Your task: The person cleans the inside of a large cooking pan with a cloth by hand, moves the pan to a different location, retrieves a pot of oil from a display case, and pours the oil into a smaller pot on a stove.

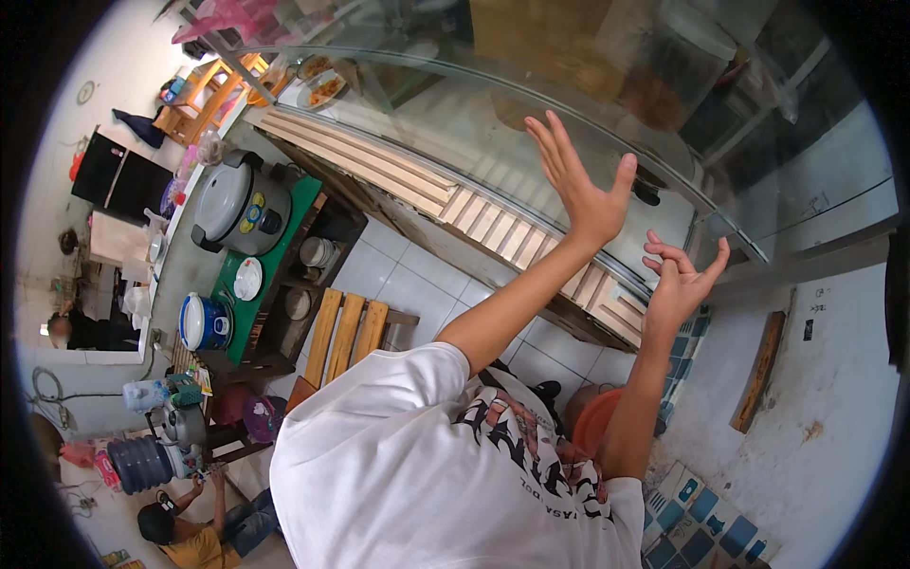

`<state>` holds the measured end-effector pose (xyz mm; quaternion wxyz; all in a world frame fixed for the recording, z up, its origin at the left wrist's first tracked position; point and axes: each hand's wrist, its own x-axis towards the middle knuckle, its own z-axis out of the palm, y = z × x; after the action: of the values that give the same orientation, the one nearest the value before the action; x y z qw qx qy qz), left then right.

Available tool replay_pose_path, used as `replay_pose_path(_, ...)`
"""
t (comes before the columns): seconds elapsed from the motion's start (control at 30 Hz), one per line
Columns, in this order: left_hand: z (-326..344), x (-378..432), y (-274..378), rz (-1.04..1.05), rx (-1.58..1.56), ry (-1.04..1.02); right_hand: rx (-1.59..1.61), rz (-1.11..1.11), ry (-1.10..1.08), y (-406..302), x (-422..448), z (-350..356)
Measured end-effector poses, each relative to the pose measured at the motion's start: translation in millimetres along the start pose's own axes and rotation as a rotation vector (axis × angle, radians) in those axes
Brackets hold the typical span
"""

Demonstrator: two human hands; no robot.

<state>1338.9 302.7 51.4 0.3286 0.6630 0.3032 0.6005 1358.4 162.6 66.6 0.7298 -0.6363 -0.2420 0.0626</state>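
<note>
My left hand [586, 192] is raised with its fingers spread, holding nothing. It is in front of a glass display case [441, 142], over the edge of a counter with wooden slats [498, 231]. Whether it touches the glass, I cannot tell. My right hand [675, 284] is turned palm up near the case's right end, its fingers partly bent and apart, with nothing in it. Inside the case, a plate of orange-brown food [323, 89] sits at the far left. Reflections on the pane blur what lies behind it.
Left of me, a large rice cooker [245, 203] and a blue-and-white tub [202, 321] stand on a green-topped shelf [245, 309]. A slatted wooden bench [341, 338] and an orange bucket [597, 419] are close to my body. A person in yellow [195, 533] is at the lower left.
</note>
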Motion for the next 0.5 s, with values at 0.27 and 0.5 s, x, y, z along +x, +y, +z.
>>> replay_pose_path(0.27, 10, -4, -3, 0.025, -0.041, 0.017, 0.107, -0.025, -0.144, 6, -2, 2)
replay_pose_path(0.5, 0, 3, -8, -0.007, -0.051, -0.002, -0.434, 0.122, -0.140, 2, -8, 4)
